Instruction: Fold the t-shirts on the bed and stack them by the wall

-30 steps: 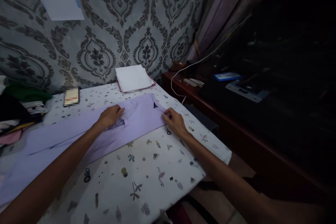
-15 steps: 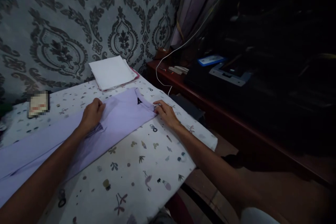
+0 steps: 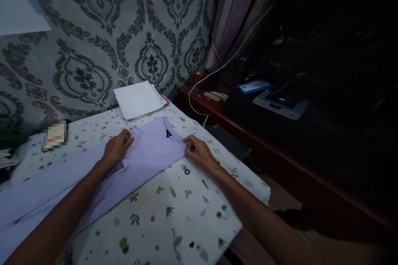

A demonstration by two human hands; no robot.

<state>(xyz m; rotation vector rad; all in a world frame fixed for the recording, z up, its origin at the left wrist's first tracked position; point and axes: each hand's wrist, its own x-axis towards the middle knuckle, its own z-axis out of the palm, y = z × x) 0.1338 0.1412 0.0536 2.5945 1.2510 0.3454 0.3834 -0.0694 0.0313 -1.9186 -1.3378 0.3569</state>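
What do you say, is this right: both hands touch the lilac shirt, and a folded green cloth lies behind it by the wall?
Not quite: the head view shows the folded cloth is white, not green. The left hand and right hand do touch the lilac shirt.

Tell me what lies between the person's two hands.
In the head view, only the lilac shirt, its dark label showing, spans from left hand to right hand.

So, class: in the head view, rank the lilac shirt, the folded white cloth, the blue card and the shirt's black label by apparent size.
1. lilac shirt, by far the largest.
2. folded white cloth.
3. blue card, though it lies farther off, so its real size is unsure.
4. black label, the smallest.
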